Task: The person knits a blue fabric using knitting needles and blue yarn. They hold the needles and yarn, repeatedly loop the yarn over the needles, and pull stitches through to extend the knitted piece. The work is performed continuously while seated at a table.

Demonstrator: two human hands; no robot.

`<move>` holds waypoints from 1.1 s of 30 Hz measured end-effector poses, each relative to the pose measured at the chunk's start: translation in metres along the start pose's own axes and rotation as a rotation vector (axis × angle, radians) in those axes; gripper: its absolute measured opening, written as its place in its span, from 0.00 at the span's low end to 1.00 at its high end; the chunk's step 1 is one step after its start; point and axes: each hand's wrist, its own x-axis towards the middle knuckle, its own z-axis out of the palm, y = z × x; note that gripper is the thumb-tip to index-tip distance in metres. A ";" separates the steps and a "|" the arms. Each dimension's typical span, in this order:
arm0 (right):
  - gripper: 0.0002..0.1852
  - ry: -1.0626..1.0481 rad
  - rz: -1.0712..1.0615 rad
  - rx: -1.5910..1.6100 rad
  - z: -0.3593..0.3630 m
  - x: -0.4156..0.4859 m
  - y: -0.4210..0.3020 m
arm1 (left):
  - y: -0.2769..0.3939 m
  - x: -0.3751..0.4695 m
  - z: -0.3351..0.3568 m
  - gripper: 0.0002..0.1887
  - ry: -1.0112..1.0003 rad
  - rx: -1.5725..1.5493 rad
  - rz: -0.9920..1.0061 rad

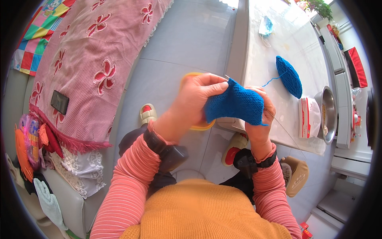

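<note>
A piece of blue knitting (235, 103) is stretched between my two hands. My left hand (203, 89) pinches its upper left corner, where the tip of a thin knitting needle (227, 76) pokes out. At the knitting's right edge, my right hand (262, 107) is closed on the fabric; a thin needle or cord (286, 130) runs from there down to the right. A strand of yarn leads to the ball of blue yarn (289, 77) on the white table to the right.
The marble-like table (286, 38) also bears a face mask (266, 27), a white and red package (309, 118) and a steel bowl (329, 115). Behind my hands, low down, is a yellow-rimmed container (203, 128). A phone (59, 102) lies on the pink sofa cover (80, 77) to the left.
</note>
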 end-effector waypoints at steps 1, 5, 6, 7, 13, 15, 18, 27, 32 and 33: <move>0.10 0.000 0.012 0.035 0.000 0.000 0.000 | 0.000 0.000 -0.001 0.09 -0.003 -0.015 0.003; 0.10 -0.110 0.004 0.014 -0.007 0.006 -0.004 | 0.003 0.001 -0.007 0.10 -0.014 0.003 -0.008; 0.11 -0.140 -0.002 -0.016 -0.008 0.008 -0.006 | 0.003 0.002 -0.008 0.10 -0.022 0.007 0.012; 0.11 -0.169 -0.007 -0.046 -0.009 0.009 -0.008 | 0.003 0.001 -0.009 0.10 -0.012 0.021 0.022; 0.13 -0.222 -0.105 -0.314 -0.006 0.013 -0.015 | 0.005 -0.001 -0.007 0.10 0.060 0.089 0.040; 0.14 -0.214 -0.147 -0.357 -0.003 0.013 -0.017 | 0.004 -0.001 -0.007 0.10 0.066 0.087 0.047; 0.15 -0.201 -0.222 -0.425 0.002 0.011 -0.018 | 0.002 0.001 -0.007 0.10 0.080 0.088 0.067; 0.17 -0.196 -0.377 -0.528 0.007 0.011 -0.017 | -0.003 0.001 -0.004 0.10 0.134 0.092 0.123; 0.19 -0.172 -0.479 -0.634 0.009 0.007 -0.012 | -0.005 0.003 -0.003 0.10 0.149 0.126 0.164; 0.20 -0.169 -0.520 -0.672 0.011 0.006 -0.010 | -0.006 0.003 -0.003 0.09 0.150 0.115 0.170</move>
